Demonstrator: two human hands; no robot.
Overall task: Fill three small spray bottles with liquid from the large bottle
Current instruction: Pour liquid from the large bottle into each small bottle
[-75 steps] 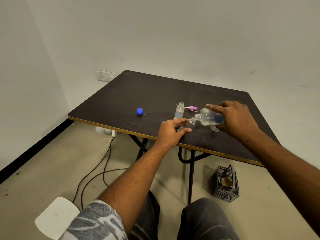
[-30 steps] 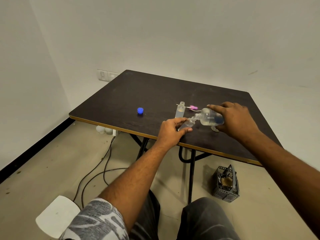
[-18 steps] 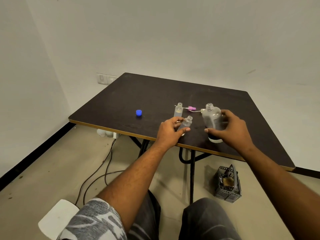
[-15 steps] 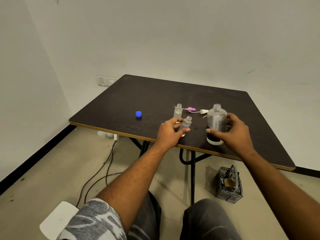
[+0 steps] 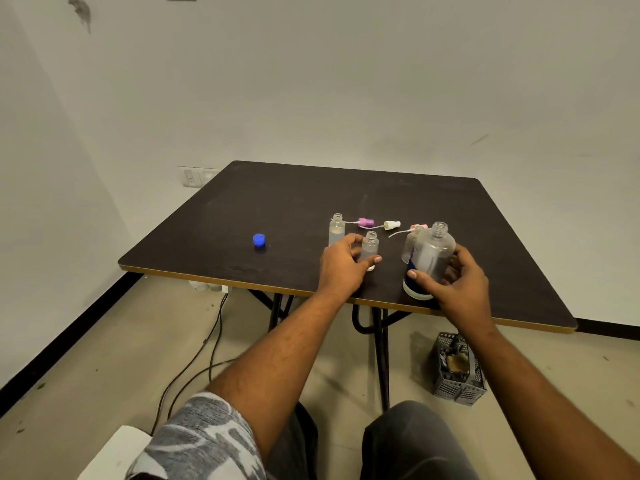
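i take the large bottle (image 5: 431, 258) as my marker. it stands upright near the front edge of the dark bench (image 5: 277, 209), clear plastic, neck open with no cap, with a white band and a bit of blue at its foot. how much liquid is in it i cannot tell. my right hand (image 5: 453, 282) is wrapped round its lower half, fingers (image 5: 415, 274) clamped on the body, thumb across the near side.

left of the large bottle, close by, my left hand (image 5: 341, 268) grips a small spray bottle (image 5: 370, 249), fingers curled round its body. it is upright, frosted clear, open at the neck, its white base on the bench. farther left and a little back stands a second small bottle (image 5: 336, 230), also uncapped, with a faint level line partway up. a third small bottle (image 5: 408, 245) sits just behind the large bottle's left shoulder, partly hidden by it.

behind the large bottle lie three spray heads with thin tubes: one purple-pink (image 5: 365, 222), one white (image 5: 392, 224), one pale pink (image 5: 417, 227). far left of it sits a blue cap (image 5: 258, 239). below it, on the floor, stands a grey crate (image 5: 457, 372).
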